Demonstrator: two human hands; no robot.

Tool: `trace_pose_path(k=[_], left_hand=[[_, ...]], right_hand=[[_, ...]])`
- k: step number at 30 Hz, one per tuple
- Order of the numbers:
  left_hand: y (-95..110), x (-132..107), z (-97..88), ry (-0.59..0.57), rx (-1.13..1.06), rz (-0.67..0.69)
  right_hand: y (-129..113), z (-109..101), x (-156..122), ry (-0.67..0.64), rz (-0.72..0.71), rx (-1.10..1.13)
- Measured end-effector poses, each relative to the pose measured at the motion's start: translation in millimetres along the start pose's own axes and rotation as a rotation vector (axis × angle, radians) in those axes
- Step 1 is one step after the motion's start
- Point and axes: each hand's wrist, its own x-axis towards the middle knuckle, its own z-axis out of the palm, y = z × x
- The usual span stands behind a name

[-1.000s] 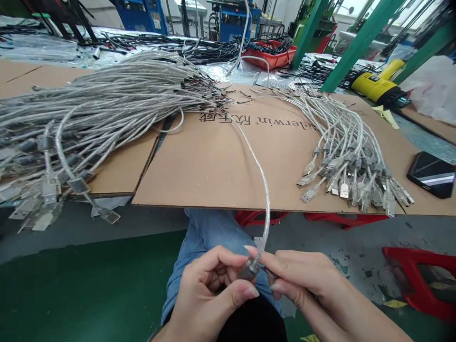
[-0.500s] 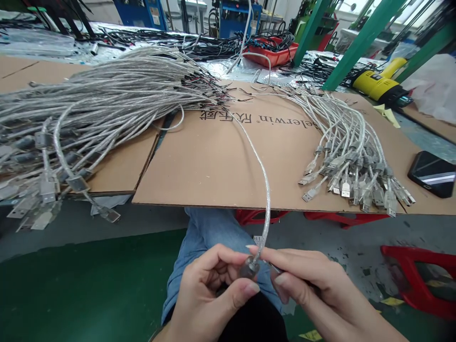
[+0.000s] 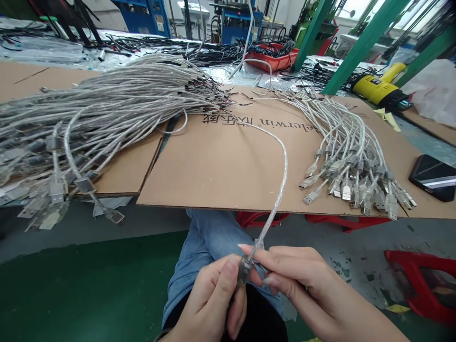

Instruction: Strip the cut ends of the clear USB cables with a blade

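Observation:
My left hand [image 3: 213, 299] and my right hand [image 3: 302, 289] meet over my lap, both pinching the end of one silver USB cable [image 3: 280, 190]. Its small grey ferrite bead [image 3: 244, 270] sits between my left thumb and right fingertips. The cable arcs up from my hands onto the cardboard sheet [image 3: 221, 166]. A big heap of the same cables [image 3: 107, 109] lies on the left. A smaller fanned bunch with USB plugs [image 3: 352, 166] lies on the right.
A black phone [image 3: 432, 176] rests at the cardboard's right edge. A yellow tool [image 3: 377, 88] and a red tray [image 3: 272, 54] sit at the back among black wires. Green posts [image 3: 351, 47] rise behind. Red stools [image 3: 420, 280] stand on the floor.
The cable's arc has swung to the right and bowed out. My left thumb has closed over the bead, and both hands have drawn closer together.

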Motion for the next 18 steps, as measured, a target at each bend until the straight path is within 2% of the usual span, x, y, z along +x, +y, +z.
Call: trace_pose_path(k=[11, 16, 18], left_hand=[[1.3, -1.6, 0.0, -0.006, 0.047, 0.027], [1.1, -1.0, -0.4, -0.006, 0.039, 0.030], [1.4, -0.2, -0.1, -0.009, 0.027, 0.025]], right_hand=[[-2.4, 0.2, -3.5, 0.036, 0.001, 0.016], [1.3, 2.8, -5.9, 0.093, 0.035, 0.111], [3.7, 5.5, -6.4, 0.155, 0.055, 0.144]])
